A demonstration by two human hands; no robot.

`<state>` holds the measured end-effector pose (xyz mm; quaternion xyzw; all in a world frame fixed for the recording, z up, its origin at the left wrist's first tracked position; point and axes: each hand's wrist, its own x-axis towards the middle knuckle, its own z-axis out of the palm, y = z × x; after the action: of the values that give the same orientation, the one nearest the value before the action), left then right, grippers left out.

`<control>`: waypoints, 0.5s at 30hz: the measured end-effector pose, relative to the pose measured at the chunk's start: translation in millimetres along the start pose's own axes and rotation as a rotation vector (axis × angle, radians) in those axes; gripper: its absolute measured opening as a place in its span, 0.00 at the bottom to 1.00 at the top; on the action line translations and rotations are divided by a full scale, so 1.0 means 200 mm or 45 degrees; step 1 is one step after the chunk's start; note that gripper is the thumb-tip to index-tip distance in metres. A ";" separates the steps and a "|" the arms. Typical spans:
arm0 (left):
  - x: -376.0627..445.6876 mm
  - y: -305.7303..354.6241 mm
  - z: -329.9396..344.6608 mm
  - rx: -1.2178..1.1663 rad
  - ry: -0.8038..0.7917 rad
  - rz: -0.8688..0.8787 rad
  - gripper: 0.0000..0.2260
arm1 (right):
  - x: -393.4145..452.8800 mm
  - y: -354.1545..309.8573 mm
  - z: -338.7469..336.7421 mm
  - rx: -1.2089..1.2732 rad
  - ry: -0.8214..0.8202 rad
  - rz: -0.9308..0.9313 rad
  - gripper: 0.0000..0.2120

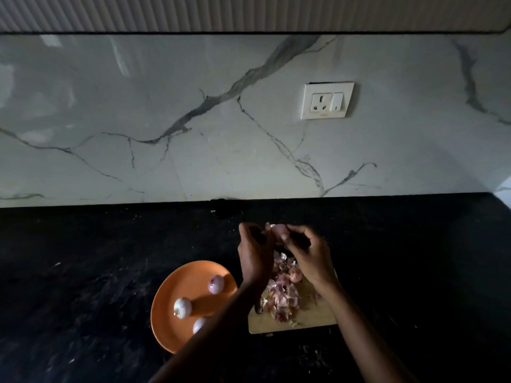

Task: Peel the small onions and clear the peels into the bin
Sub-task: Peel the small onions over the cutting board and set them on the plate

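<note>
Both my hands are raised over the wooden cutting board (318, 317) and hold one small pink onion (278, 230) between them. My left hand (255, 251) grips its left side, and my right hand (307, 251) pinches its right side with thumb and fingers. A heap of pink onion peels (282, 294) lies on the board below, with an unpeeled onion (296, 275) at its far edge. An orange plate (177, 283) to the left carries three peeled onions (216, 284), one half hidden by my left forearm.
The counter (83, 272) is black stone and dark. A white marble backsplash rises behind it, with a wall socket (327, 100) above the hands. No bin is in view.
</note>
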<state>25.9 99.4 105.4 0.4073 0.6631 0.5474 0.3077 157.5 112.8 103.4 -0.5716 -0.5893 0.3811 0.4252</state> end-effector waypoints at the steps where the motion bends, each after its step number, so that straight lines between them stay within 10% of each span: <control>1: 0.01 -0.01 0.00 -0.050 0.009 -0.014 0.13 | 0.00 0.01 0.00 0.020 -0.011 0.008 0.16; 9: 0.02 -0.02 0.01 -0.394 -0.030 -0.367 0.10 | -0.02 0.05 -0.02 0.385 -0.137 0.123 0.19; 15: 0.06 -0.06 -0.03 -0.219 -0.360 -0.180 0.07 | -0.01 0.02 -0.06 0.391 -0.160 0.120 0.16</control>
<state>11.8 105.9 95.0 0.4048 0.5909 0.5165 0.4693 169.8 110.9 102.7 -0.5020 -0.5222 0.5210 0.4515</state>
